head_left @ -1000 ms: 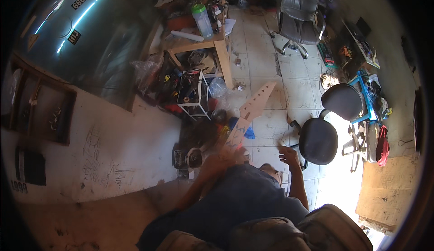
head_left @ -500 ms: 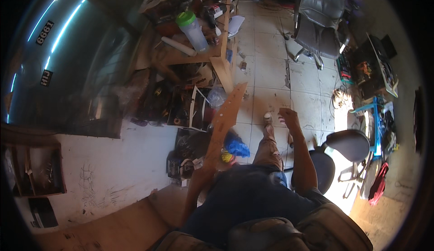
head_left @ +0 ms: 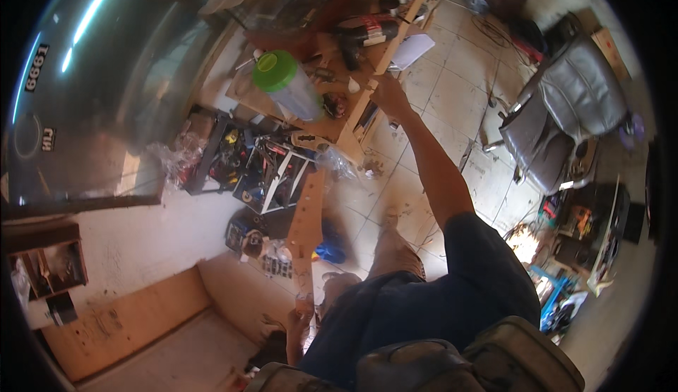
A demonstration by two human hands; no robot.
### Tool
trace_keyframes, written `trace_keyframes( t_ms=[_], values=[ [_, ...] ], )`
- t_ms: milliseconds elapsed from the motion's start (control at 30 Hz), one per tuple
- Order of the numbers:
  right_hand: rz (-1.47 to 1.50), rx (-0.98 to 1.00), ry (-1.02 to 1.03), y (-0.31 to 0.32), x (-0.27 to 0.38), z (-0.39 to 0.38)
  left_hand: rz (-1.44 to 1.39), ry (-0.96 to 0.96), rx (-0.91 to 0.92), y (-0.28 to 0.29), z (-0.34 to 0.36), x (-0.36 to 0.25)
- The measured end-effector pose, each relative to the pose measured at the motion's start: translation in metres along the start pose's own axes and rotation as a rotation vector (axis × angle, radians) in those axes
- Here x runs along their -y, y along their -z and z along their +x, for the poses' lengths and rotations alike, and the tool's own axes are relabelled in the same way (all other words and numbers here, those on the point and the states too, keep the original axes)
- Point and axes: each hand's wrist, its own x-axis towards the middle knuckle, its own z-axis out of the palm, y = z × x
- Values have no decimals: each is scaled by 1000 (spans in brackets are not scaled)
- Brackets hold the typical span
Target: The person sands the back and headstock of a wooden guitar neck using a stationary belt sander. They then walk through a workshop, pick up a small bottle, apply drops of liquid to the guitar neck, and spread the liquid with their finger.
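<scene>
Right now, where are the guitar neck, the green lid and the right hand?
Guitar neck [head_left: 305, 228]: head view, on its wide headstock.
Green lid [head_left: 275, 71]: head view, on its top.
Right hand [head_left: 390, 97]: head view, on the hand's middle.

Bench [head_left: 359, 120] at top, chair [head_left: 575, 102] at right

In the frame, the jug [head_left: 291, 92] stands on the bench, lower left of the bottle [head_left: 374, 30]. The tool rack [head_left: 277, 180] is below the jug. Just right of it, the guitar neck [head_left: 306, 219] runs down to the left fingers [head_left: 302, 306] at lower centre. The bag [head_left: 331, 251] lies right of the neck. At lower left, the shelf [head_left: 80, 251] is below the glass pane [head_left: 92, 120].
</scene>
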Motion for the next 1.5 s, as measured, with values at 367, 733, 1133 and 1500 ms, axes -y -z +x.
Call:
trace_keyframes(
  t_ms=[367, 733, 1133, 1500],
  values=[
    [159, 168, 209, -36, -34, 74, -345, 247, -290, -90, -74, -18],
    [296, 671, 506, 93, 210, 26, -524, 379, -457, -131, -128, 21],
    [25, 1020, 1278, 121, 563, -102, -633, 282, -612, -124, -184, 70],
    [-115, 858, 1899, 195, 795, -328, -735, 423, -837, -125, -251, 101]
  ],
)
